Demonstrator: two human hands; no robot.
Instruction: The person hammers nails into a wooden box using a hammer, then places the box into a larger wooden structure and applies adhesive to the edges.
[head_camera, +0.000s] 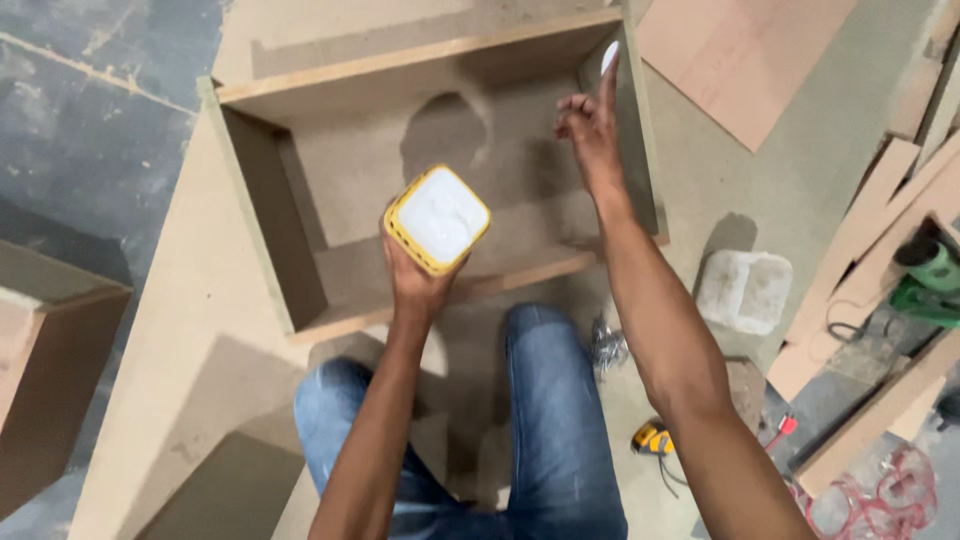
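Observation:
My left hand (412, 280) holds up a square yellow tub of white glue (439, 217) over an open fibreboard box frame (265, 215). My right hand (590, 125) reaches to the frame's far right corner, its index finger stretched out with a dab of white glue on the tip, touching or just off the top edge of the right wall (640, 150). The other fingers are curled. My knees in blue jeans (545, 400) sit just below the frame.
The frame lies on a large fibreboard sheet (180, 340). A whitish plastic lid or tub (745, 290) sits to the right, a green power tool (925, 280) among wood offcuts at far right, a yellow tape measure (650, 438) near my knee, another box (50, 370) at left.

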